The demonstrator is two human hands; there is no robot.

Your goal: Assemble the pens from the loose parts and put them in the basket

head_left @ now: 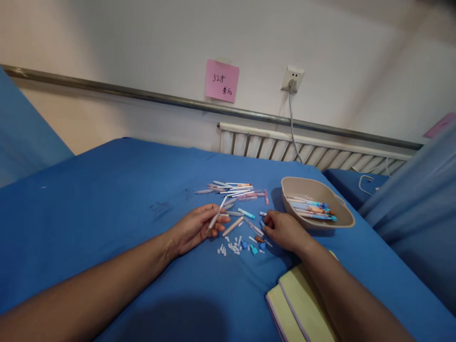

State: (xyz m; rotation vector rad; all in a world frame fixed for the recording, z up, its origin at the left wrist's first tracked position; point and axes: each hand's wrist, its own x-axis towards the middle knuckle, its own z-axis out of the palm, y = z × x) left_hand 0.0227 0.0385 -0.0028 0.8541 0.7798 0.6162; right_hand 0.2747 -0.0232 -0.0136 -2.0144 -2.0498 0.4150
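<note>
Between the thumb and fingers of my left hand [203,225] is a grey pen barrel [214,220] with its tip pointing down and a white refill [223,203] at its upper end. My right hand [285,230] is closed in a pinch at a small blue pen part [262,223], partly hidden by the fingers. Loose pen parts lie between my hands: a turquoise barrel [246,213], a beige barrel [232,226], a clear barrel [254,227], small white pieces [235,248] and a turquoise cap piece [253,250]. Behind them are white refills [235,192] and pink pieces [266,197].
A beige basket [347,216] holding several pens [309,209] stands to the right. A folded yellow cloth [302,304] lies under my right forearm. Blue sheeting [107,190] covers the surface, with a radiator [260,142] and metal rail [160,98] behind it.
</note>
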